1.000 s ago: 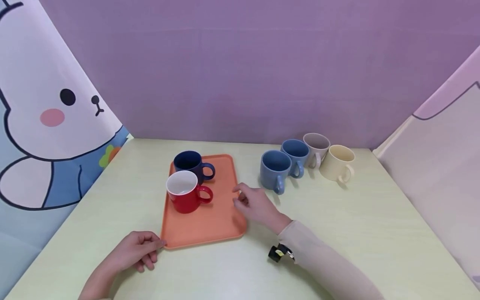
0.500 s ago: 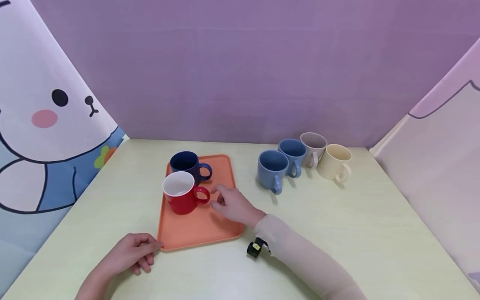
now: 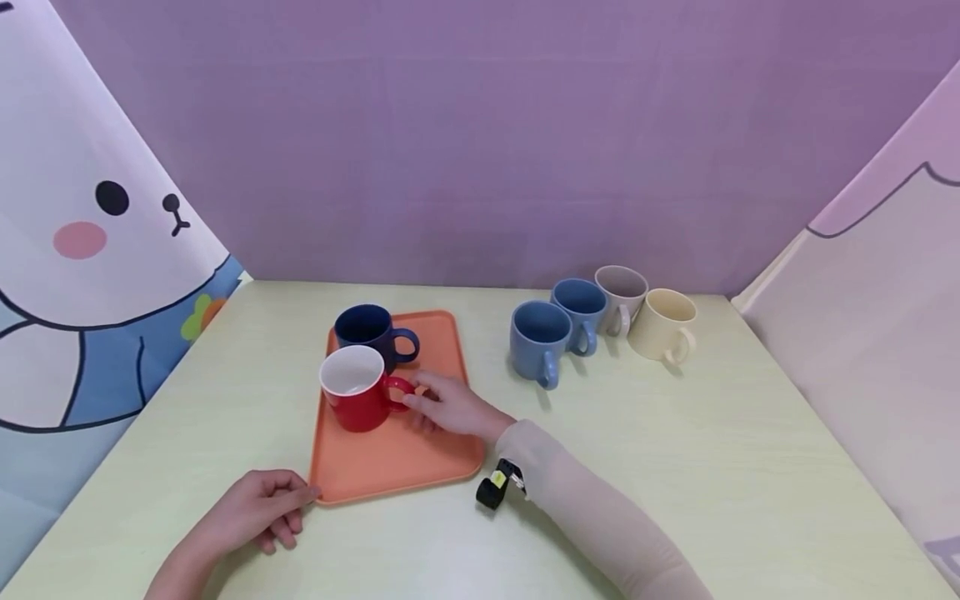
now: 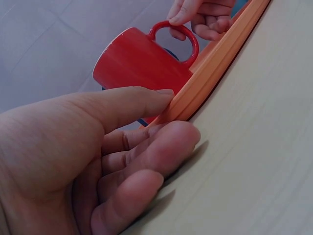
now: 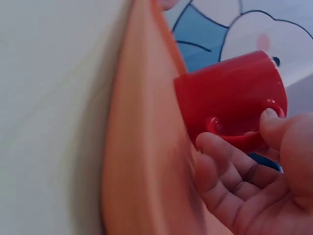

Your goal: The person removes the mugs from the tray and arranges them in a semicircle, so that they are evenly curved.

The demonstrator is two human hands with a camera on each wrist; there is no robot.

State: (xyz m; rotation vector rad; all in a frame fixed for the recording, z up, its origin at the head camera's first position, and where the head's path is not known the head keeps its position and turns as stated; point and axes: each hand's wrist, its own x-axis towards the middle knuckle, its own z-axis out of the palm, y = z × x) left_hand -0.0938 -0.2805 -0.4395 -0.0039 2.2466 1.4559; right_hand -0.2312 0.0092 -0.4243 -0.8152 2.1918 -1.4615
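Observation:
A red mug [image 3: 358, 402] with a white inside stands upright on an orange tray [image 3: 390, 465]. My right hand [image 3: 450, 407] pinches its handle; in the right wrist view the thumb [image 5: 272, 120] lies against the handle, with fingertips on its other side. Close behind the red mug, a dark blue mug [image 3: 365, 327] is also upright on the tray, its lower part hidden. My left hand [image 3: 258, 512] holds the tray's near left corner, the thumb [image 4: 146, 100] over the rim and the other fingers curled beside and below it.
Two blue mugs [image 3: 537, 337], a greyish mug [image 3: 624, 292] and a cream mug [image 3: 662, 325] stand close together right of the tray on the pale table [image 3: 675, 483]. A purple backdrop [image 3: 480, 150] rises behind the table, with printed cloths at both sides.
My right hand has moved left from the tray's right edge to the red mug's handle and taken hold of it. My left hand stays at the tray corner. The view has shifted slightly.

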